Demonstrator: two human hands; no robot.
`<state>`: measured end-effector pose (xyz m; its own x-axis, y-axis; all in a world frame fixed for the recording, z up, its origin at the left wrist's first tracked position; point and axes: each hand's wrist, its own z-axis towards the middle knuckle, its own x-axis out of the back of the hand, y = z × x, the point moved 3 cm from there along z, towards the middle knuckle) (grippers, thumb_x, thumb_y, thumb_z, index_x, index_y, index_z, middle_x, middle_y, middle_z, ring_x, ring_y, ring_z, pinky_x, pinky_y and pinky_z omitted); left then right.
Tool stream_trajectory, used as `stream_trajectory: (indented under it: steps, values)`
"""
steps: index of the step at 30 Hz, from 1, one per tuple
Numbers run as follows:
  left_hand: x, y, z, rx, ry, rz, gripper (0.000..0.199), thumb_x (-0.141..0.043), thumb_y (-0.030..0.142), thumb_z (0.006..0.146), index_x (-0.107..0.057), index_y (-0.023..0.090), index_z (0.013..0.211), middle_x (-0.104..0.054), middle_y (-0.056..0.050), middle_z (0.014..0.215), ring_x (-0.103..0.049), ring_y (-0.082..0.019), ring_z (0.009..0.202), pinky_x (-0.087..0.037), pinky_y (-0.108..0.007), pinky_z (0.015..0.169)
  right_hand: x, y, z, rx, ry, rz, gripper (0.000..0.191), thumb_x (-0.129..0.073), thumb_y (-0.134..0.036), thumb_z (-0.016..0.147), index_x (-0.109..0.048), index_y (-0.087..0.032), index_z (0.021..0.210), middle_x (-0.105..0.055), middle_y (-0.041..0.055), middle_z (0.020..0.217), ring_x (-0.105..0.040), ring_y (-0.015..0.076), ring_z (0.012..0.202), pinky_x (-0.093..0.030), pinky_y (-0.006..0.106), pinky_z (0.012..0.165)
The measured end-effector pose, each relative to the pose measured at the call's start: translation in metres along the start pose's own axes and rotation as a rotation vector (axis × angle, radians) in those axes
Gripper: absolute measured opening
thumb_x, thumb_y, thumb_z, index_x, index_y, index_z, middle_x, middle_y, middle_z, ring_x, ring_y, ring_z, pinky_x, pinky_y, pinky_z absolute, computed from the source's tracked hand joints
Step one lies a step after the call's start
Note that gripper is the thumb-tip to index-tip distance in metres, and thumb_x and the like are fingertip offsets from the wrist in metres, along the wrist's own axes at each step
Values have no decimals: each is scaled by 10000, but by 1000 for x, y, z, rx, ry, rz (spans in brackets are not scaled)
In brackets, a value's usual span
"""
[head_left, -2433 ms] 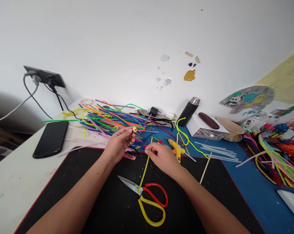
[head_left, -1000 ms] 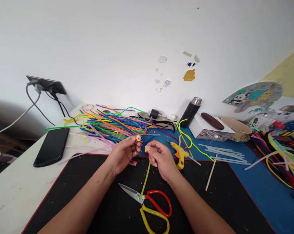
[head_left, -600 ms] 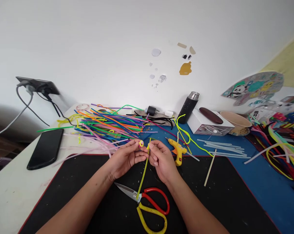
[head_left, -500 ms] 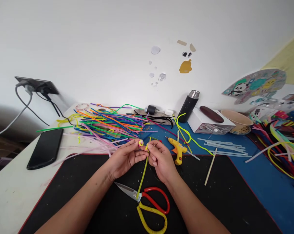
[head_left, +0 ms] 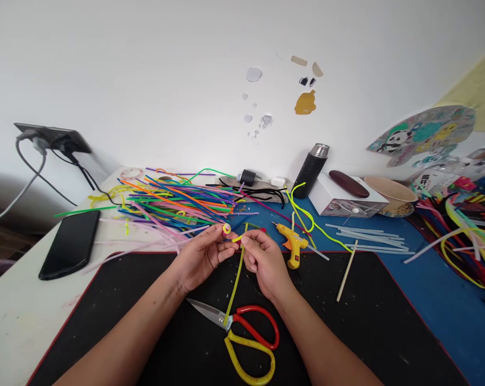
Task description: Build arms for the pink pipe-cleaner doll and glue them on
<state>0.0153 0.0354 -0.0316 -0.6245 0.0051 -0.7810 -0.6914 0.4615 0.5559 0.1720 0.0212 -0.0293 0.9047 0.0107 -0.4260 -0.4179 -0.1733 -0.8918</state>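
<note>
Beyond the scissors (head_left: 230,323), the left hand (head_left: 200,258) pinches perhaps a yellow coil (head_left: 226,229).

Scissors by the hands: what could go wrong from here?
The scissors lie with their tip toward the left hand, which might brush it if lowered. The small yellow-and-pink piece is only pinched in that hand and could slip. The glue gun lies close beside the right hand, so a sideways move may knock it; whether it is hot cannot be told.

A strip (head_left: 236,284) lies over the scissors (head_left: 229,324) on the mat (head_left: 371,321), phone (head_left: 70,244) left and flask (head_left: 311,171) behind.
</note>
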Motion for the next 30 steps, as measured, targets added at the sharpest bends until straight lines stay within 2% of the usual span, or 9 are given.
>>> stream_trajectory:
  steps: [5,12,21,26,30]
  values:
    - [0,2,0,-20,-34,26,78,-779,186,915,-735,126,941,-799,-92,898,-780,-169,748,-656,-218,693,0,1,-1,4,-4,-18,313,-858,-434,790,-677,-186,851,-438,-112,477,-313,46,396,-196,185,396]
    - [1,4,0,-31,-23,36,58,-749,178,936,-734,123,947,-802,-99,905,-781,-167,753,-657,-213,688,0,1,-1,-4,-10,-37,311,-854,-432,789,-673,-190,862,-454,-107,486,-322,50,402,-197,184,392]
    - [1,2,0,-23,-17,33,78,-766,177,921,-729,111,940,-808,-112,903,-786,-175,755,-658,-223,704,-1,-3,-4,13,-46,-68,384,-785,-546,868,-683,-177,901,-476,-91,507,-332,53,403,-209,196,401]
    - [1,2,0,-10,-5,48,71,-769,176,918,-730,121,937,-810,-110,900,-787,-176,765,-655,-226,726,-2,-4,-4,14,-58,-131,398,-824,-553,822,-678,-187,875,-486,-91,500,-347,63,397,-221,202,387]
    - [0,6,-1,-13,-4,80,70,-764,186,923,-737,123,935,-803,-105,901,-776,-169,758,-651,-225,721,2,-6,-4,46,-19,-192,368,-802,-539,843,-670,-197,861,-467,-94,495,-344,73,404,-246,213,402]
